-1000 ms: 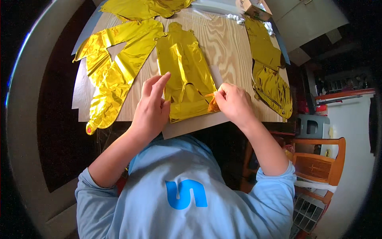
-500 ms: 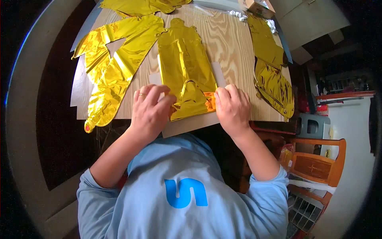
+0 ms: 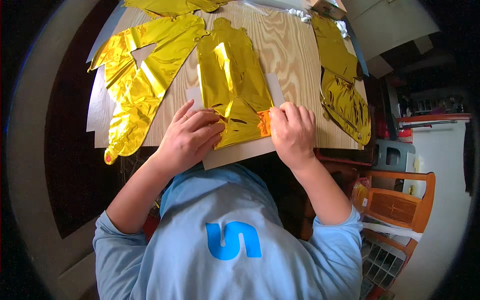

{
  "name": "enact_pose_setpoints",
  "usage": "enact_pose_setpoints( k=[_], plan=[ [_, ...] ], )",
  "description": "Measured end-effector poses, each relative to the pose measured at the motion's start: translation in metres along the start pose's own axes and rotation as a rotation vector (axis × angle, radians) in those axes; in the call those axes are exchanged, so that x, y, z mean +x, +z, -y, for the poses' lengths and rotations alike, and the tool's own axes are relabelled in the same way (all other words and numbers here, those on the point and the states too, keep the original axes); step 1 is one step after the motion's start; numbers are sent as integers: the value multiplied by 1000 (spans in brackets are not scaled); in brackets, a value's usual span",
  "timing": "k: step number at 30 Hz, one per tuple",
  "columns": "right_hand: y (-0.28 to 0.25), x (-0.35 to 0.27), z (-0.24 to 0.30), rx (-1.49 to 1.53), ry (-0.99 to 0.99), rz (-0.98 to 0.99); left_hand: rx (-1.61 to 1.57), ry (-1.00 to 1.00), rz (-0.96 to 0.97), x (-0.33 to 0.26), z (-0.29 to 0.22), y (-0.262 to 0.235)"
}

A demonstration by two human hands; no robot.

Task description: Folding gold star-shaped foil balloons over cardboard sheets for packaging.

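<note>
A flat gold foil balloon (image 3: 232,65) lies lengthwise in front of me, its near end over a pale card (image 3: 235,157). My left hand (image 3: 189,134) is closed at the balloon's near left edge, its fingertips bent down on the foil and the index finger raised. What lies under those fingertips is partly hidden. At the near right corner, my right hand (image 3: 294,131) pinches a crumpled orange strip (image 3: 264,123) between thumb and fingers, against the foil's edge.
More gold foil balloons lie on the wooden table (image 3: 292,55): a creased one (image 3: 135,85) at left, a folded one (image 3: 342,85) at right, another (image 3: 175,5) at the far edge. A cardboard box (image 3: 327,7) stands far right, and a wooden chair (image 3: 395,202) beside me.
My left hand has lowered onto the foil's edge and its fingers have spread a little, covering the orange bit seen there before. The right hand stays at the orange strip, more of which shows.
</note>
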State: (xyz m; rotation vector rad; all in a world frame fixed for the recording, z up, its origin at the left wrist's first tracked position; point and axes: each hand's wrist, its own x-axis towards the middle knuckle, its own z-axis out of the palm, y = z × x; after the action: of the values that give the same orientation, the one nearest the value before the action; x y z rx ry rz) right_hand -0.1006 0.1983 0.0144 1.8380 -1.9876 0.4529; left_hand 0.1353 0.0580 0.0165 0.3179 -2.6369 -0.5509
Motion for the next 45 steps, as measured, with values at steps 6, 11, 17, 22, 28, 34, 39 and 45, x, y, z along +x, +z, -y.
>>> enact_pose_setpoints(
  k=[6, 11, 17, 22, 28, 34, 39, 45],
  plan=[
    [-9, 1, 10, 168, -120, -26, -13, -20, 36, 2, -1, -6],
    [-27, -9, 53, 387, -181, 182, 16, 11, 1, 1, 3, -2],
    [-18, -29, 68, 315, -72, 388, 14, 10, -7, 3, 2, -2],
    [-22, -29, 60, 346, -41, 416, 24, -8, 8, 2, 3, -2],
    [-20, -31, 58, 316, -57, 421, 15, -22, 25, 0, 3, -4],
    [-21, -30, 59, 274, -61, 457, -55, -101, 86, 5, 2, -17],
    [-25, -27, 62, 224, -46, 506, -20, 74, 154, 31, 3, -19],
    [-18, -35, 60, 274, -19, 532, -135, 423, 406, 87, 1, 35]
  ],
)
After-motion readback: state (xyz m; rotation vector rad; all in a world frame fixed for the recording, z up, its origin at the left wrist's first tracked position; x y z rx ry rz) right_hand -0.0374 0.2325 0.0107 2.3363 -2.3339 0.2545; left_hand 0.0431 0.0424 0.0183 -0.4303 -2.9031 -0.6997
